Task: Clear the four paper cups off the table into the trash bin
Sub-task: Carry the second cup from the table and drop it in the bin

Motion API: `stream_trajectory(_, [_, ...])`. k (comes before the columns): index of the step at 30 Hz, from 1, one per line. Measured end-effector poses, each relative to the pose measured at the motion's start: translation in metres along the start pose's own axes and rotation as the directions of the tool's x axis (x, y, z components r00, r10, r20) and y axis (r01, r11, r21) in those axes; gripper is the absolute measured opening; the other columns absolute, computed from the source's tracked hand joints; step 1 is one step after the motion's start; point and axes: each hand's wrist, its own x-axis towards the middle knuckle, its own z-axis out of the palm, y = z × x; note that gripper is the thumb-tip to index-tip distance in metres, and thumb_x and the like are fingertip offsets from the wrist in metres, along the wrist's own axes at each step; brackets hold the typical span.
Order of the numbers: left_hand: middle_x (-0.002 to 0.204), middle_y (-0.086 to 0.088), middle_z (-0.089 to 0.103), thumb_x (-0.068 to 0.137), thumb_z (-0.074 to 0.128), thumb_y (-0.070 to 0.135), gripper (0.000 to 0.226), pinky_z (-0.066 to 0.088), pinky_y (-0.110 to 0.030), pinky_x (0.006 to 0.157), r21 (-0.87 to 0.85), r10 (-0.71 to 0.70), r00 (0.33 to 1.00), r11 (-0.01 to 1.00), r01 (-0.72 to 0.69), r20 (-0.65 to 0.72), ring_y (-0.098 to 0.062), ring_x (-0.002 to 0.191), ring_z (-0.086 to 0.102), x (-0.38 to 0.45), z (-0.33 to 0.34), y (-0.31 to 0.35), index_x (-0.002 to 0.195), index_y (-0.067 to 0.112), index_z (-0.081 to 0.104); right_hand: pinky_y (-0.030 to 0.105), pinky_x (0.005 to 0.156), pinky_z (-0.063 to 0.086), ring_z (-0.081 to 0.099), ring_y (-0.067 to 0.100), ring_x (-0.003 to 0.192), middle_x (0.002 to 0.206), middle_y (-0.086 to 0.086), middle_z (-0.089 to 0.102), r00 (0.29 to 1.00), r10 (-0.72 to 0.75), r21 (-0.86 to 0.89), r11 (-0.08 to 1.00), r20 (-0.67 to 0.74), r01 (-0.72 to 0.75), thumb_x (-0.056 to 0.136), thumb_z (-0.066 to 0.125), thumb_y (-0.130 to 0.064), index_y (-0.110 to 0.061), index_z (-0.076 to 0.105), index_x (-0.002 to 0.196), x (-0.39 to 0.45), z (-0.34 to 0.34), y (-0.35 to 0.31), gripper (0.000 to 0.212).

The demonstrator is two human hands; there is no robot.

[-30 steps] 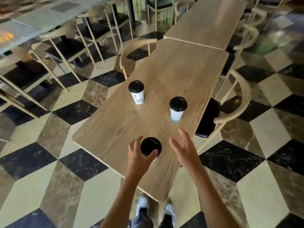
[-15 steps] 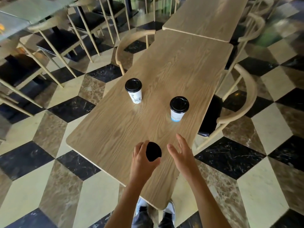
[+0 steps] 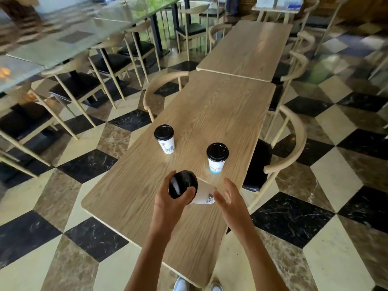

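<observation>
Three white paper cups with black lids are in view over a long wooden table (image 3: pixel 130 198). My left hand (image 3: pixel 168 203) grips the nearest cup (image 3: pixel 202 195) by its lid end and holds it tilted, its base pointing right. My right hand (image 3: pixel 230 199) hovers open just beside that base, fingers spread, not clearly touching it. Two more cups stand upright farther back: one on the left (image 3: pixel 164 139), one on the right (image 3: pixel 217 158). No trash bin is visible.
Wooden chairs with black seats stand along both sides of the table, one at the right (image 3: pixel 279 152) and one at the left (image 3: pixel 161 89). A second wooden table (image 3: pixel 247 49) adjoins the far end. The floor is checkered marble. My shoes show below the near table edge.
My left hand has closed on the nearest cup, lifted it off the table and tipped it sideways. My right hand moved in toward its base. The camera view tilted up.
</observation>
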Motion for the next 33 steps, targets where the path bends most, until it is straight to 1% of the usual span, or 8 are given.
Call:
stream_trajectory(3, [0.111, 0.026, 0.07, 0.069, 0.077, 0.045, 0.049, 0.057, -0.016, 0.074, -0.136, 0.056, 0.997, 0.99, -0.048, 0.062, -0.002, 0.103, 0.069, -0.006, -0.003, 0.021, 0.114, 0.055, 0.061, 0.027, 0.103, 0.035, 0.039, 0.002, 0.128, 0.137, -0.016, 0.04, 0.999, -0.041, 0.007, 0.999, -0.008, 0.041, 0.094, 0.057, -0.043, -0.027, 0.025, 0.153, -0.005, -0.006, -0.012, 0.069])
stream_trajectory(8, [0.124, 0.005, 0.072, 0.078, 0.076, 0.042, 0.053, 0.058, -0.042, 0.092, -0.268, 0.092, 0.98, 0.962, -0.042, 0.176, -0.017, 0.114, 0.07, -0.013, 0.0, 0.045, 0.129, 0.038, 0.064, 0.024, 0.1, 0.04, 0.048, 0.003, 0.123, 0.134, -0.018, 0.047, 0.992, -0.088, 0.053, 0.994, -0.093, 0.094, 0.092, 0.058, -0.046, -0.03, 0.027, 0.152, -0.023, -0.025, -0.029, 0.07])
stream_trajectory(12, [0.126, 0.001, 0.073, 0.078, 0.075, 0.038, 0.055, 0.055, -0.047, 0.097, -0.306, 0.116, 0.946, 0.952, -0.019, 0.302, -0.021, 0.117, 0.068, -0.013, 0.016, 0.06, 0.131, 0.033, 0.064, 0.007, 0.082, 0.043, 0.055, -0.006, 0.111, 0.135, -0.01, 0.054, 0.966, -0.083, 0.082, 0.991, -0.243, 0.105, 0.092, 0.061, -0.041, -0.028, 0.03, 0.151, -0.044, -0.046, -0.04, 0.068])
stream_trajectory(17, [0.121, 0.005, 0.074, 0.08, 0.079, 0.021, 0.044, 0.053, -0.041, 0.095, -0.32, 0.121, 0.847, 0.946, 0.06, 0.517, -0.013, 0.111, 0.071, -0.025, 0.056, 0.073, 0.117, 0.043, 0.07, 0.005, 0.073, 0.047, 0.06, -0.016, 0.096, 0.114, -0.018, 0.061, 0.864, -0.039, 0.086, 0.992, -0.502, 0.094, 0.093, 0.06, -0.042, -0.028, 0.031, 0.151, -0.101, -0.075, -0.039, 0.067])
stream_trajectory(20, [0.117, 0.008, 0.076, 0.087, 0.076, 0.015, 0.041, 0.055, -0.038, 0.092, -0.301, 0.131, 0.734, 0.948, 0.104, 0.667, -0.01, 0.108, 0.072, -0.055, 0.084, 0.077, 0.114, 0.045, 0.07, 0.026, 0.096, 0.049, 0.061, 0.007, 0.114, 0.128, -0.01, 0.059, 0.761, 0.031, 0.108, 0.993, -0.648, 0.051, 0.092, 0.06, -0.046, -0.028, 0.031, 0.152, -0.151, -0.09, -0.032, 0.069])
stream_trajectory(24, [0.124, 0.001, 0.073, 0.068, 0.082, 0.034, 0.06, 0.053, -0.045, 0.099, -0.292, 0.162, 0.561, 0.945, 0.15, 0.812, -0.019, 0.118, 0.068, -0.111, 0.116, 0.084, 0.126, 0.033, 0.067, 0.043, 0.103, 0.048, 0.058, 0.016, 0.121, 0.136, -0.007, 0.056, 0.593, 0.063, 0.087, 0.996, -0.803, 0.012, 0.09, 0.06, -0.052, -0.028, 0.036, 0.147, -0.226, -0.104, -0.017, 0.066])
stream_trajectory(28, [0.126, 0.002, 0.071, 0.073, 0.076, 0.041, 0.055, 0.053, -0.05, 0.099, -0.241, 0.197, 0.305, 0.964, 0.114, 0.932, -0.021, 0.119, 0.067, -0.177, 0.153, 0.081, 0.126, 0.034, 0.066, 0.04, 0.106, 0.046, 0.056, 0.015, 0.125, 0.138, -0.001, 0.054, 0.403, 0.115, 0.127, 0.992, -0.908, 0.002, 0.088, 0.062, -0.052, -0.026, 0.031, 0.151, -0.311, -0.114, 0.002, 0.075])
stream_trajectory(33, [0.126, 0.011, 0.07, 0.07, 0.077, 0.051, 0.056, 0.051, -0.042, 0.1, -0.205, 0.2, 0.063, 0.974, 0.095, 0.978, -0.009, 0.119, 0.065, -0.285, 0.182, 0.073, 0.124, 0.042, 0.065, 0.039, 0.104, 0.048, 0.06, 0.015, 0.12, 0.134, 0.002, 0.059, 0.145, 0.189, 0.191, 0.982, -0.971, 0.001, 0.091, 0.063, -0.041, -0.022, 0.033, 0.151, -0.425, -0.112, 0.027, 0.07])
